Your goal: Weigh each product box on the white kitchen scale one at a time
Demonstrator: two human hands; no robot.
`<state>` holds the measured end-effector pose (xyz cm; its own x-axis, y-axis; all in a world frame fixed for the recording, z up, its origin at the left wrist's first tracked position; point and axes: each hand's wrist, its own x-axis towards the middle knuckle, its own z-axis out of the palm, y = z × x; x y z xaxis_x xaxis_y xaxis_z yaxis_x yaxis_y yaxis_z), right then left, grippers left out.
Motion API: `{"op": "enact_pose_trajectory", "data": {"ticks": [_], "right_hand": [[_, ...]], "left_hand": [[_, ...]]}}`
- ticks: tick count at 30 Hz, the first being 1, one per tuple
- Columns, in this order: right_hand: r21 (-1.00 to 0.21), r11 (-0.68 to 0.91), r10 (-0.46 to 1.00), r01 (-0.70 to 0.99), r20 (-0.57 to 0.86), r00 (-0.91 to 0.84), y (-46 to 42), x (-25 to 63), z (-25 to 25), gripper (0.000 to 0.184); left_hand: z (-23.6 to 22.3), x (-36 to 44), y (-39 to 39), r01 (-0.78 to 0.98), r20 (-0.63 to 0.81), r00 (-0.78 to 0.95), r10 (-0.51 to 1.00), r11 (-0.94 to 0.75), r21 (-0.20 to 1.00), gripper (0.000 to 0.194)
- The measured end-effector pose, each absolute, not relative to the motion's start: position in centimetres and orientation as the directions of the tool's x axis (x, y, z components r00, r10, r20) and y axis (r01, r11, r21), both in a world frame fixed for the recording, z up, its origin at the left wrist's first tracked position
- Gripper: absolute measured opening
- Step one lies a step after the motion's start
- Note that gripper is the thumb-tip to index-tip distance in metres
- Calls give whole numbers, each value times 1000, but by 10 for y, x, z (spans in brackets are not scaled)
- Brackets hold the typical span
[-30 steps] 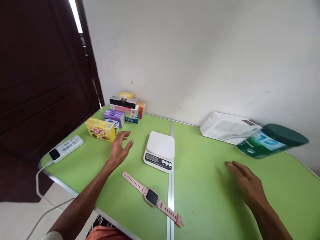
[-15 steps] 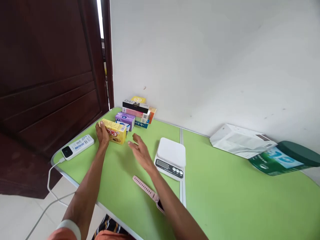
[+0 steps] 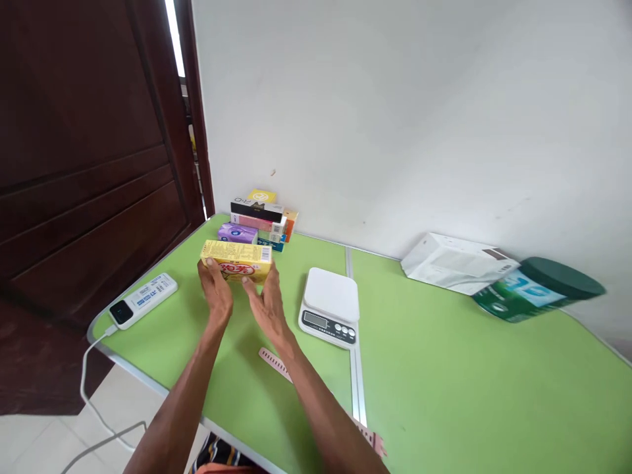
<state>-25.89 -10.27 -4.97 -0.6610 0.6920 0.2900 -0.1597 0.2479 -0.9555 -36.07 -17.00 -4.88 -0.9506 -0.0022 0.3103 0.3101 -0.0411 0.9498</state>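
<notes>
Between both hands is a yellow carton (image 3: 237, 253) with red lettering and a barcode, lifted over the left part of the green table. My left hand (image 3: 216, 286) grips its left end, thumb on the front face. My right hand (image 3: 265, 299) wraps round the right end, its thumb at the lower front edge. To the right stands a white kitchen scale (image 3: 330, 303) with a small display, nothing on its plate. A pink-strapped watch (image 3: 274, 362) lies under my right forearm, which hides its face.
Behind the carton are a purple packet (image 3: 237, 232) and a stack of small boxes (image 3: 259, 210) by the wall. A white power bank (image 3: 143, 301) with a cable lies at the left edge. At the right back lie a white bag (image 3: 457, 263) and a green tub (image 3: 538, 289).
My right hand has moved left and taken hold of the carton's right end. The carton has risen off the table and turned its front toward me. The view has shifted slightly.
</notes>
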Motion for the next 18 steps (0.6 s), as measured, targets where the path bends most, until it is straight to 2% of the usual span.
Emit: {"op": "enact_pose_trajectory", "data": {"ticks": [3, 7, 12, 18], "right_hand": [[-931, 343, 747, -122, 349, -566, -70, -220, -31, 94], [-917, 399, 832, -4, 364, -419, -22, -160, -20, 82], [-923, 362, 886, 129, 298, -356, 14, -108, -35, 76], [-942, 308, 893, 136, 237, -384, 27, -92, -62, 76]], "left_hand": [[-34, -317, -148, 373, 402, -883, 241, -159, 914, 80], [-34, -279, -110, 420, 477, -718, 507, -230, 878, 80], [-57, -260, -76, 449, 468, -577, 670, -220, 866, 83], [-77, -260, -69, 439, 403, -512, 758, -173, 882, 86]]}}
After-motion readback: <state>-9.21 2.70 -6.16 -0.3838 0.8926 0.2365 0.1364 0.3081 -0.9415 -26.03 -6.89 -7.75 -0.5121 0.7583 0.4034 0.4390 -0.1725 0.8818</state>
